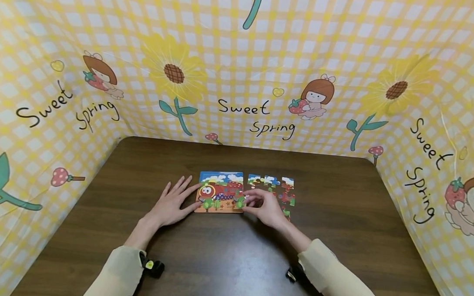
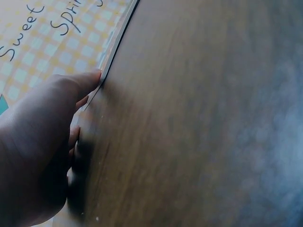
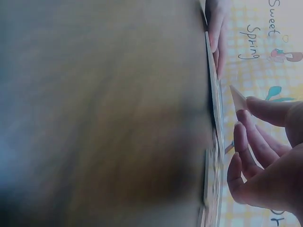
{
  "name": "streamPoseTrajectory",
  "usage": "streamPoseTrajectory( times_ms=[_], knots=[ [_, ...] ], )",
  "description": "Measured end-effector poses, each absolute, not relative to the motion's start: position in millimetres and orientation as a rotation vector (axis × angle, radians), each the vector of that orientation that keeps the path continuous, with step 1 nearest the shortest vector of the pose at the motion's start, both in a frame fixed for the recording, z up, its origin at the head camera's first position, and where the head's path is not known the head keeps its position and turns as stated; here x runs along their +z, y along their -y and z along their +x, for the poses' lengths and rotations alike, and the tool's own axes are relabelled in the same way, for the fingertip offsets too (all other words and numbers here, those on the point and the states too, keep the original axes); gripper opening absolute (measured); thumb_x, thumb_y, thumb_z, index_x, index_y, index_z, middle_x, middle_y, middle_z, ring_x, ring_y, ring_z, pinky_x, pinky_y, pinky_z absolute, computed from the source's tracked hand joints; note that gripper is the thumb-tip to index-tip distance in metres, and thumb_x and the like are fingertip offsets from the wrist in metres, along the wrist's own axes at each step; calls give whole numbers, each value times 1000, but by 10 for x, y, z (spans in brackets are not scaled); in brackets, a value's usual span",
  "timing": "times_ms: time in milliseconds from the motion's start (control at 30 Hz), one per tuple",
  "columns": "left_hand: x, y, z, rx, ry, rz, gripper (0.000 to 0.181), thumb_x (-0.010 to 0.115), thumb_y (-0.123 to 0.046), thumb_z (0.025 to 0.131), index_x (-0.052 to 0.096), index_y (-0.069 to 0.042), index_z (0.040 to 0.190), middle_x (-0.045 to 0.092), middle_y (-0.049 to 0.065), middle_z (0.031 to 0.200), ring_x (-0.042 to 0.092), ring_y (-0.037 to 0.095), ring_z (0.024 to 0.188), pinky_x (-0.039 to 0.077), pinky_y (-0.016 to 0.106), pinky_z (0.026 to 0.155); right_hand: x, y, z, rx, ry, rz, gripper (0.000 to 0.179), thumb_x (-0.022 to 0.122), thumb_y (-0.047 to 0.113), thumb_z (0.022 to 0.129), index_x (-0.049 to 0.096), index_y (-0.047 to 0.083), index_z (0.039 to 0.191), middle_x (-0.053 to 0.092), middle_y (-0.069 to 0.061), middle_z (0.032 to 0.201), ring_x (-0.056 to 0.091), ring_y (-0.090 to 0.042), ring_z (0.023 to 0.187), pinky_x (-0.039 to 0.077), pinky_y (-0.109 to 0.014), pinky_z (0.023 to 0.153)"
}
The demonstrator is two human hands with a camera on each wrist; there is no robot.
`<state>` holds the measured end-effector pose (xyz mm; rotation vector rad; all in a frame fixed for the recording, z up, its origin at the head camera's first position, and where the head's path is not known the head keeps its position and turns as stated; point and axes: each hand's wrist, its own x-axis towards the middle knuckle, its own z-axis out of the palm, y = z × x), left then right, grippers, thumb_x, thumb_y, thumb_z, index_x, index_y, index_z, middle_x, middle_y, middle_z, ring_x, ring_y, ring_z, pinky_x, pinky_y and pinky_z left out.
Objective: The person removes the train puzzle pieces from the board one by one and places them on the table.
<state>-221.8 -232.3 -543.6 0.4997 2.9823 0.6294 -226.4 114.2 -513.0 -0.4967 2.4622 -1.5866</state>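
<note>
A rectangular jigsaw puzzle [image 1: 221, 191] with a cartoon picture of a red face, clouds and green plants lies flat on the table. My left hand [image 1: 171, 207] rests at its left side with fingers spread, thumb and index fingertip touching the edge. Over the puzzle's right edge, my right hand [image 1: 267, 208] pinches a puzzle piece [image 3: 238, 101] between thumb and fingertips. In the right wrist view that piece is tilted and raised above the puzzle. The print on it is turned away there.
Several loose puzzle pieces [image 1: 287, 197] lie right of the puzzle, some partly behind my right hand. The brown wooden table [image 1: 329, 190] is enclosed at the back and sides by a yellow checked cloth [image 1: 239, 69] with flowers and lettering.
</note>
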Motion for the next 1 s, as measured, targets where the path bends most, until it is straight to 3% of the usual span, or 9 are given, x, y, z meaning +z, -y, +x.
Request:
streamPoseTrajectory(
  times_ms=[267,800,1000],
  knots=[
    [-5428,2317,-2216,617,-2981,491,71,59,-59,110,41,-30,172,22,15,185,16,45,172,7,77,134,-5193,-1359,-2159,-1541,-2526,-481,37,87,1,92,76,-3,127,84,-17,104,72,-14,90,57,-21,80],
    [-5450,2332,-2249,720,-2939,519,69,59,-52,111,42,-25,172,21,19,184,14,48,172,3,78,133,-5231,-1463,-2112,-1461,-2546,-518,35,85,0,93,76,-3,126,84,-14,103,77,-21,92,56,-22,77],
    [-5544,2394,-2285,805,-2927,562,69,55,-57,112,42,-26,171,22,19,184,14,49,171,2,80,131,-5240,-1455,-2099,-1410,-2561,-514,35,86,1,93,76,-2,126,83,-11,102,76,-19,93,56,-22,77]
  ],
)
